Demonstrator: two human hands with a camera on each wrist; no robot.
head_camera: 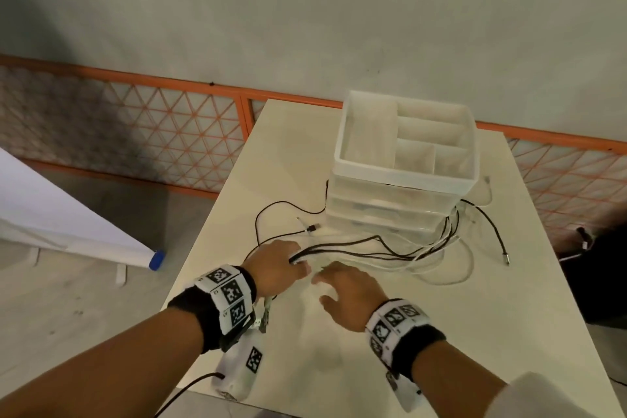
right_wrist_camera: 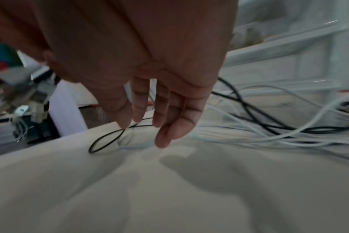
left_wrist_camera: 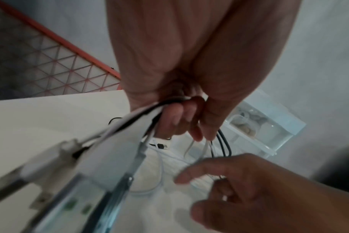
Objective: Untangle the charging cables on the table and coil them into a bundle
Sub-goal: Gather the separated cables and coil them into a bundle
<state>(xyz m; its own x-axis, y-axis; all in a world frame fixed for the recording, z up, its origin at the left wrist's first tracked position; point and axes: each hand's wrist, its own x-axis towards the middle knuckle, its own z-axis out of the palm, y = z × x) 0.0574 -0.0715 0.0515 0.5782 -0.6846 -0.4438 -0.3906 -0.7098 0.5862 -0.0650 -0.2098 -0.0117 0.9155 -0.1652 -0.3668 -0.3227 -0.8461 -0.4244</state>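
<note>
Several black and white charging cables [head_camera: 400,249] lie tangled on the white table [head_camera: 441,333], running from my left hand round the front and right side of a plastic drawer unit. My left hand [head_camera: 276,265] grips a bunch of these cables [left_wrist_camera: 147,113] in its curled fingers, with plug ends hanging below the wrist. My right hand [head_camera: 342,292] hovers just to the right of it, fingers straight and spread, holding nothing. In the right wrist view its fingertips [right_wrist_camera: 162,141] hang over a black cable loop [right_wrist_camera: 108,140] on the table.
A translucent drawer unit [head_camera: 403,180] with an open divided tray on top stands at the table's middle back. A loose black plug [head_camera: 314,227] lies left of it. An orange mesh fence [head_camera: 135,132] runs behind; a white roll with a blue cap [head_camera: 156,260] lies left.
</note>
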